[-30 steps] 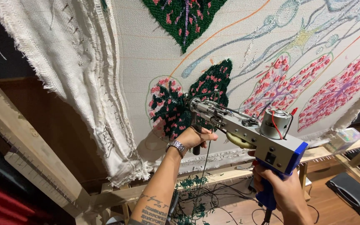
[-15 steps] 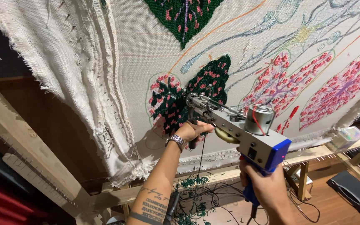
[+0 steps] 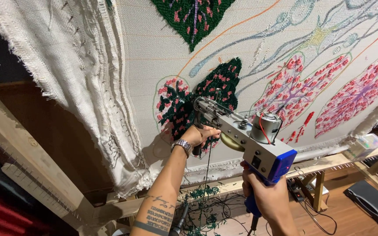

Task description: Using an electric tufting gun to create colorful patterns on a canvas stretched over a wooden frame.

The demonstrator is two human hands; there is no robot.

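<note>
- Overhead, a pale tufting cloth (image 3: 154, 48) stretches across a wooden frame (image 3: 27, 166) — leaf patterns tufted in dark green and pink.
- Next, a tufting gun (image 3: 246, 140) with a blue body, its tip pressed to the dark green leaf (image 3: 211, 94) near the cloth's lower edge.
- Right hand (image 3: 265, 196) — grip wrapped tight round the gun's rear handle.
- Left hand (image 3: 200, 134), watch on wrist, grip clasped on the front handle.

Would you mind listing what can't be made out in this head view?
- Tufting gun tip: hidden against the cloth.
- Left hand fingers: wrapped behind the front grip.
- Right hand palm: hidden by the blue handle.
- Floor clutter: too small.
</note>
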